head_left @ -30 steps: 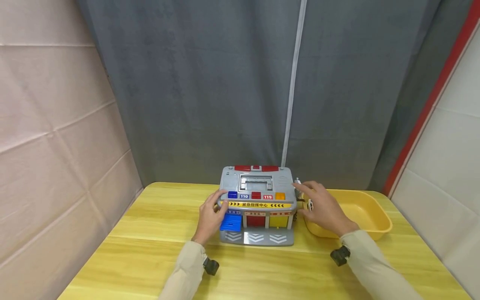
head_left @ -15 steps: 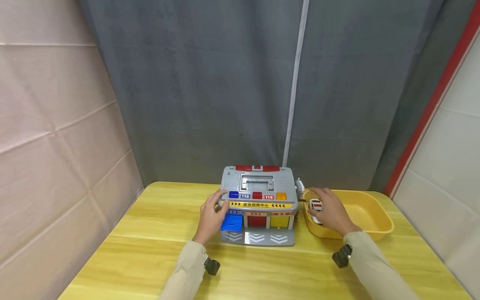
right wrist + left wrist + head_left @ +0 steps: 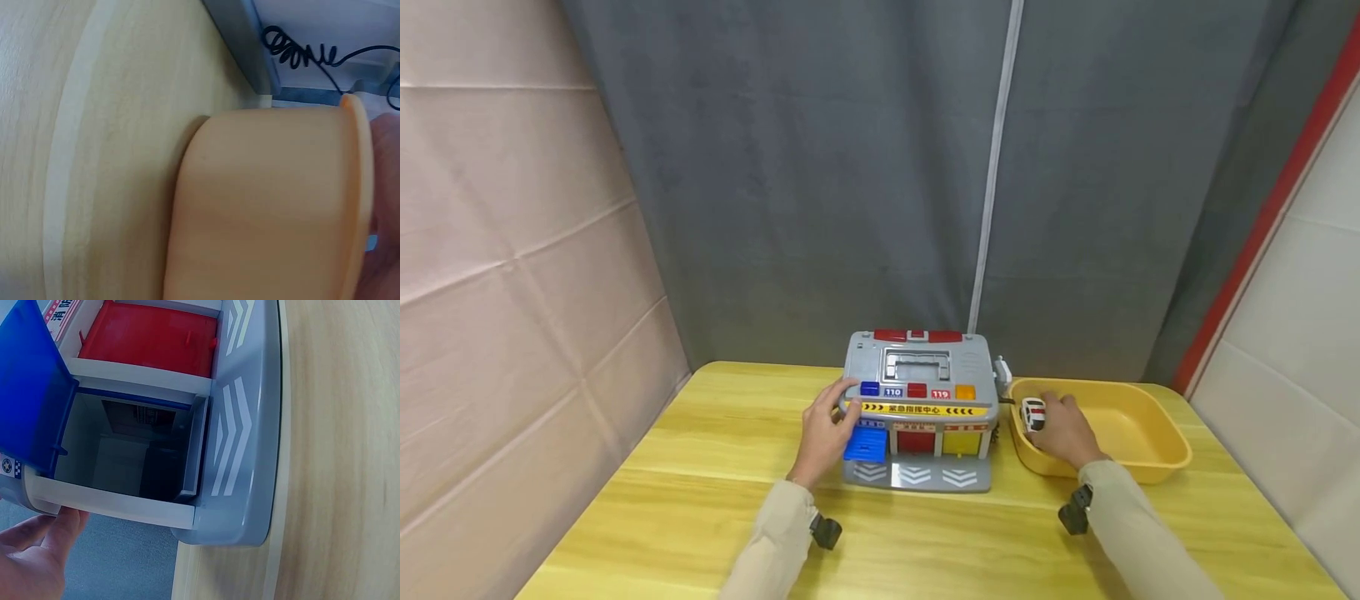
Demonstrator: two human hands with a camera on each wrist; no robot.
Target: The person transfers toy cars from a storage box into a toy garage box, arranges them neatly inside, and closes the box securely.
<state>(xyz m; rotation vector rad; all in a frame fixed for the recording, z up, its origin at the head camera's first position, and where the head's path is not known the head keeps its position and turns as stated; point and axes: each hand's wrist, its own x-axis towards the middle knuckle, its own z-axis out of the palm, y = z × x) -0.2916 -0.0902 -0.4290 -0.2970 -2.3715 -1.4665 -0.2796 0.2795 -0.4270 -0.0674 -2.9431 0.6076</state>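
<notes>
A grey toy rescue station [image 3: 917,367] stands on the table, with red and yellow doors shut and its blue door [image 3: 867,445] swung up. My left hand [image 3: 822,433] holds the station's upper left front corner; in the left wrist view its fingertips touch the side wall beside the open bay [image 3: 125,450]. Inside the left end of a yellow basin [image 3: 1138,425], my right hand [image 3: 1063,429] grips a small white toy car [image 3: 1033,414] with red and dark markings. The right wrist view shows mostly the basin's outer wall [image 3: 269,200], the hand partly hidden behind its rim.
At the station's right side is a light grey handset-like part [image 3: 1002,372]. A coiled black cord [image 3: 300,53] hangs there, close to the basin. Behind the wooden table [image 3: 722,467] hangs a grey curtain [image 3: 812,183].
My right hand has moved right and down from the station's right side into the basin with the toy car. My left hand stays at the station's corner.
</notes>
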